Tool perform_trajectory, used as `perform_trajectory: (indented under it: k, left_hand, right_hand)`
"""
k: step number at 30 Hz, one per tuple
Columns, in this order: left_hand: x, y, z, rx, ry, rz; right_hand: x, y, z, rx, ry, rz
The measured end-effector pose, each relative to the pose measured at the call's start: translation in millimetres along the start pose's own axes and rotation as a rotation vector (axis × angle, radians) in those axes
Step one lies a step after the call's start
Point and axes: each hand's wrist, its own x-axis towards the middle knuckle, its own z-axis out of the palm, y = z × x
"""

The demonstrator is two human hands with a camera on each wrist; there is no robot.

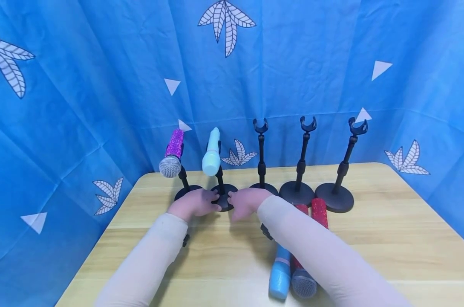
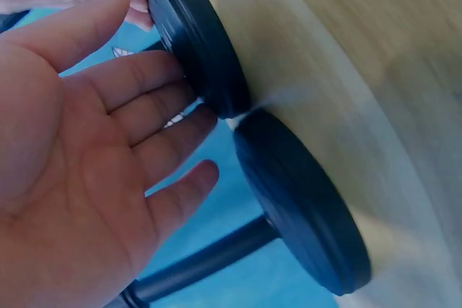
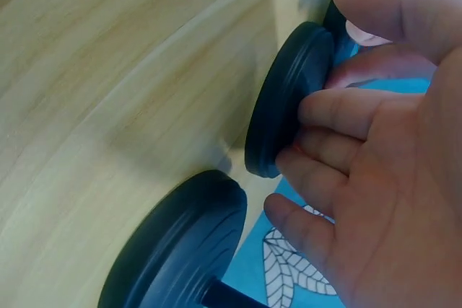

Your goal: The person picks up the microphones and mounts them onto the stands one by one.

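Note:
Both hands are at the round black base of the second microphone stand (image 1: 225, 189), which holds a light-blue microphone (image 1: 211, 157) tilted head down. My left hand (image 1: 198, 202) is on the base's left side, its fairly straight fingers (image 2: 155, 110) touching the disc. From the right, the fingertips of my right hand (image 1: 249, 200) meet the same disc; its palm shows in the right wrist view, fingers (image 3: 328, 113) loosely extended. Left of them stands another microphone stand (image 1: 183, 177) carrying a purple glitter microphone (image 1: 174, 147) with a silver mesh head.
Three stands with vacant clips, a nearer one (image 1: 261, 157), a middle one (image 1: 301, 160) and a far-right one (image 1: 344, 164), continue the row. A blue microphone (image 1: 280, 277) and red glitter microphones (image 1: 319, 212) lie on the wooden table (image 1: 389, 238), partly under the right forearm. Behind hangs a blue curtain (image 1: 301, 55).

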Motion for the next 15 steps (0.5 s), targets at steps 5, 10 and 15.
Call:
perform_trajectory:
  k: [5,10,15]
  left_hand:
    - [0.4,-8.9,0.7,-0.029,-0.001,0.016]
    - [1.8,-11.5,-1.0,-0.051,0.052,0.025]
    - [0.6,-8.8,-2.6,-0.050,0.134,0.067]
  right_hand:
    - [2.5,3,-2,0.018,0.005,-0.011]
    - [-1.1,8,-2,0.009,0.020,-0.035]
    - [-17.6,13,-3,-0.071,0.022,-0.124]
